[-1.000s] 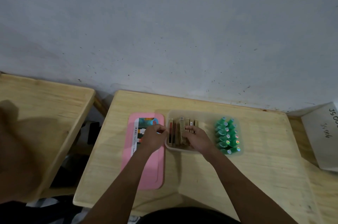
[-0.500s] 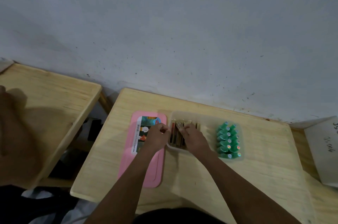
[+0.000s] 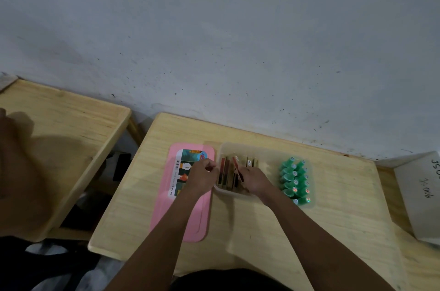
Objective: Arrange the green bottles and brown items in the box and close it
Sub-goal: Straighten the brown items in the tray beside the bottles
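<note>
Pale wood makes up the surface (image 3: 238,224) under my forearms, smooth and faintly grained, set against a scuffed grey wall. Both my hands meet at the near left end of the box (image 3: 266,150), a shallow tub of cloudy, translucent plastic with rounded corners. My right hand (image 3: 254,181) pinches one of the brown items (image 3: 238,168), a thin flat stick tilted out of line above the others, which stand on edge in a tight row between my two hands. My left hand (image 3: 202,177) is curled nearly shut at the box's left wall; whether it grips the rim or a stick, I cannot tell.

Just right of my right hand, the green bottles (image 3: 294,180) lie packed in two overlapping rows, glossy plastic with small round caps. Left of my left hand, partly under that wrist, lies the lid (image 3: 185,219), a flat pink slab with a printed label.

As I judge it, the risk is the tilted stick: pushed in askew, it could wedge across its neighbours or topple the row. Anything standing proud of the rim would stop the lid seating. A nudge could also slide the light box.
</note>
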The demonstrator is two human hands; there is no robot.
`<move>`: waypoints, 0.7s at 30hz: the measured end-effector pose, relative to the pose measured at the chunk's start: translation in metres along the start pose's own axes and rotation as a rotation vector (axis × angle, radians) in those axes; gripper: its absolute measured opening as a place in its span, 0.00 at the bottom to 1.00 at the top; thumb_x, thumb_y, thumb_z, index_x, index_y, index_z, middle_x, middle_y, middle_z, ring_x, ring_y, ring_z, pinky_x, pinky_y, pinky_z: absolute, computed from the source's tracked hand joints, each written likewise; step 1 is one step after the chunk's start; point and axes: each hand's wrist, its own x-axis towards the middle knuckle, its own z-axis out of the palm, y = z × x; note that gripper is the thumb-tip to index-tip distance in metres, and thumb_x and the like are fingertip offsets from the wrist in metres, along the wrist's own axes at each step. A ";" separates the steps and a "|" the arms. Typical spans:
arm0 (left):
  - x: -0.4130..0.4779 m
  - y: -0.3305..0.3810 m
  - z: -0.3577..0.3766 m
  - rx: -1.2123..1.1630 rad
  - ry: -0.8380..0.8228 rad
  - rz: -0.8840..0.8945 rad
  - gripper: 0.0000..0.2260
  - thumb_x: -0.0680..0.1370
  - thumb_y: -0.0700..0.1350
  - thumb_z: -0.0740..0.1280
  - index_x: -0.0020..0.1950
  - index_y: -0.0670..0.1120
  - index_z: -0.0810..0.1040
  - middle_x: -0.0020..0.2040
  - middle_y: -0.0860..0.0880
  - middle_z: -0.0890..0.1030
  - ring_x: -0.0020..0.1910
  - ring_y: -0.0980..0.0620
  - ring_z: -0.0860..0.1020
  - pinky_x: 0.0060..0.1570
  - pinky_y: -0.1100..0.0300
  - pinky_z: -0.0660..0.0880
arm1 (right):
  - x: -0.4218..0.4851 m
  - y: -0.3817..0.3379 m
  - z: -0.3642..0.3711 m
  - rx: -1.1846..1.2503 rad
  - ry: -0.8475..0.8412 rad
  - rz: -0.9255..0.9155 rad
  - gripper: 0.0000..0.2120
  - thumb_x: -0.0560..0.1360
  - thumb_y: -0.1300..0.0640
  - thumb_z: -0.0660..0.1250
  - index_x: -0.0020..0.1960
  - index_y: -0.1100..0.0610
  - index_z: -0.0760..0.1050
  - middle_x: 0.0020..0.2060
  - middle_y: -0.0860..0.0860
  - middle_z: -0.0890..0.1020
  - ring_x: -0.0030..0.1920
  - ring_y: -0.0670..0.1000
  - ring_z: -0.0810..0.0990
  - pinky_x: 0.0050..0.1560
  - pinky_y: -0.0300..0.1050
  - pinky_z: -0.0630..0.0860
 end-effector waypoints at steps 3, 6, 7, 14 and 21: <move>0.000 -0.001 0.001 0.006 0.013 0.011 0.09 0.78 0.40 0.64 0.57 0.40 0.78 0.54 0.45 0.80 0.53 0.53 0.76 0.51 0.63 0.70 | 0.003 0.001 0.000 0.064 0.019 -0.011 0.22 0.82 0.51 0.55 0.47 0.67 0.79 0.33 0.56 0.76 0.32 0.52 0.73 0.36 0.45 0.69; -0.001 0.000 0.001 0.015 0.018 0.024 0.09 0.79 0.40 0.64 0.57 0.40 0.78 0.54 0.45 0.80 0.52 0.54 0.75 0.51 0.64 0.69 | 0.007 0.002 0.003 -0.053 0.064 -0.106 0.20 0.82 0.55 0.55 0.47 0.68 0.79 0.36 0.58 0.77 0.35 0.54 0.73 0.39 0.47 0.69; -0.001 0.000 0.001 0.011 0.018 0.024 0.10 0.79 0.40 0.64 0.58 0.40 0.77 0.55 0.45 0.80 0.52 0.54 0.75 0.51 0.64 0.69 | 0.009 0.002 0.006 -0.087 0.083 -0.120 0.19 0.82 0.55 0.54 0.47 0.67 0.79 0.37 0.59 0.78 0.36 0.54 0.74 0.39 0.46 0.69; -0.003 0.001 0.000 -0.011 0.025 0.021 0.09 0.79 0.40 0.64 0.58 0.41 0.77 0.55 0.47 0.80 0.53 0.54 0.75 0.51 0.64 0.68 | 0.011 -0.002 0.019 -0.137 0.220 -0.138 0.14 0.81 0.49 0.60 0.54 0.58 0.75 0.44 0.54 0.81 0.42 0.54 0.80 0.40 0.45 0.75; -0.004 0.001 0.001 0.007 0.028 0.034 0.07 0.79 0.41 0.64 0.56 0.42 0.78 0.51 0.50 0.78 0.51 0.56 0.74 0.50 0.64 0.68 | 0.010 -0.004 0.024 -0.565 0.188 -0.172 0.11 0.78 0.49 0.62 0.49 0.57 0.76 0.41 0.53 0.80 0.42 0.55 0.78 0.39 0.46 0.71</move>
